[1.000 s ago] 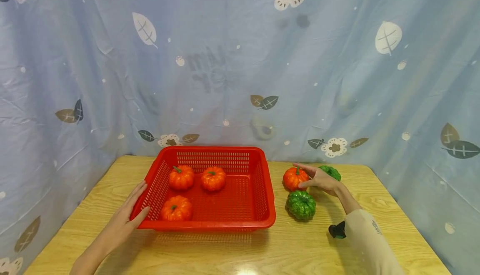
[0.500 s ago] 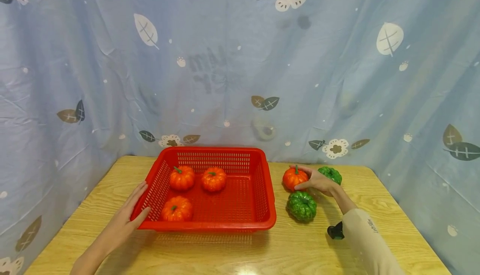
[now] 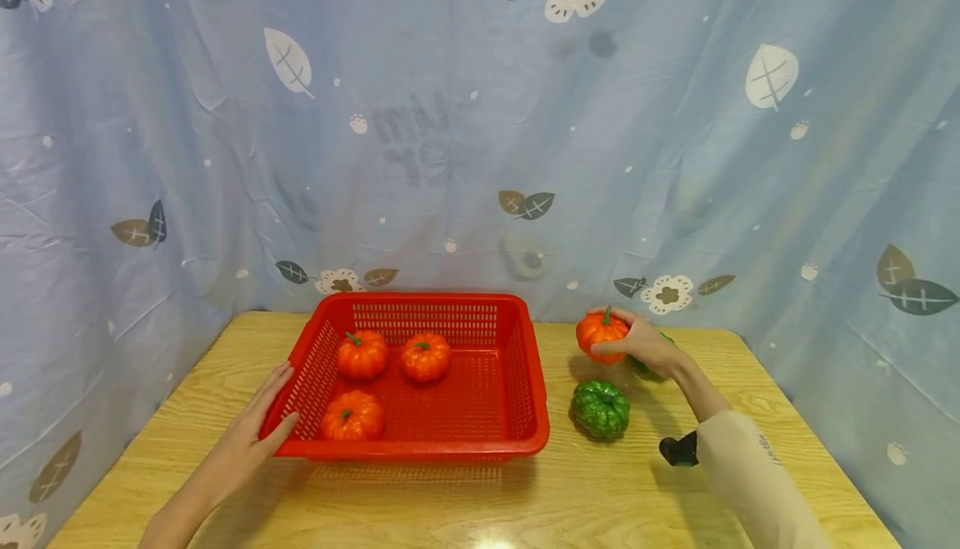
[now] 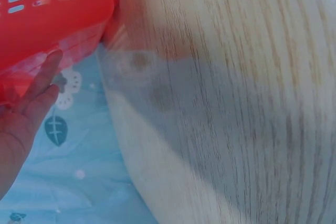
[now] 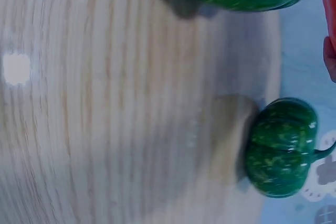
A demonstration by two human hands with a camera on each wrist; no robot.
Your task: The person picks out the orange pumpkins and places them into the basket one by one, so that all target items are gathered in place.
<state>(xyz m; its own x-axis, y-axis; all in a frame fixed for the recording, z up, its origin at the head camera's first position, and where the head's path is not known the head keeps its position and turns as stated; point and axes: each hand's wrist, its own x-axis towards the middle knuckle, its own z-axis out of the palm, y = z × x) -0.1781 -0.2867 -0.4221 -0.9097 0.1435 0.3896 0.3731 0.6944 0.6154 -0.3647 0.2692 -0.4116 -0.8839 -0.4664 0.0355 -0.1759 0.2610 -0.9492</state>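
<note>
My right hand (image 3: 651, 347) grips an orange toy pumpkin (image 3: 597, 332) with a green stem, held just above the table to the right of the red basket (image 3: 427, 449). At the right wrist view's edge, only slivers of that pumpkin and a fingertip show. In front of this hand sits a green pumpkin (image 3: 600, 409); another green pumpkin (image 5: 281, 150) is mostly hidden behind it in the head view. My left hand (image 3: 243, 442) rests against the basket's left side, its fingers straight along the outside wall. Three orange pumpkins (image 3: 352, 417) lie in the basket's left and middle part.
Beneath everything is a wood-grain table (image 3: 420, 507), with a blue patterned curtain (image 3: 465, 132) behind and at both sides. A small black object (image 3: 678, 451) shows beside the right sleeve (image 3: 750, 474). The basket's right part shows bare red mesh.
The right hand has closed around the orange pumpkin and raised it off the table, slightly up and to the right. The left hand and basket stay in place.
</note>
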